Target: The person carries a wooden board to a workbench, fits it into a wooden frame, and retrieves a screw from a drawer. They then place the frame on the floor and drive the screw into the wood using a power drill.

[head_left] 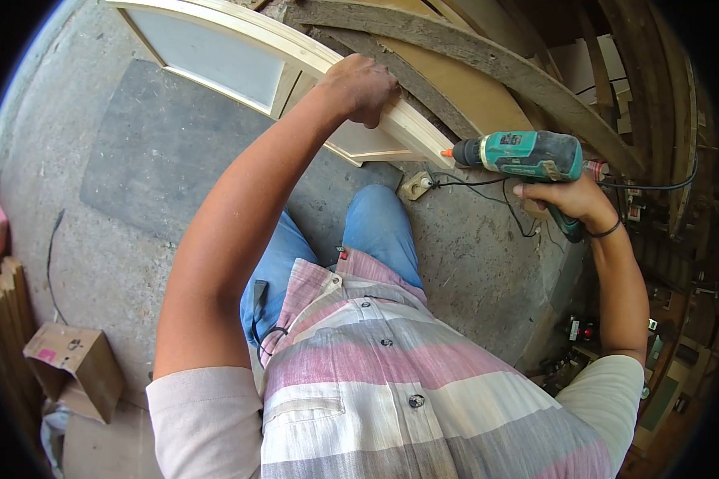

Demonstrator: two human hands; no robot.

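Observation:
A pale wooden frame with light grey panels (pixel 204 54) runs from the upper left toward the centre. My left hand (pixel 361 89) is wrapped over its top edge near the right end. On the right, my right hand (pixel 571 197) grips the handle of a green and black cordless drill (pixel 529 155). The drill points left, and its orange tip meets or nearly meets the end of the frame; the exact contact is too small to tell. Part of the drill's handle is hidden behind my fingers.
Long curved wooden boards (pixel 487 68) lean behind the frame. A dark mat (pixel 168 152) lies on the concrete floor. Black cable and a socket (pixel 416 185) are near my knee. An open cardboard box (pixel 76 367) stands at lower left, and tools (pixel 579 329) lie at right.

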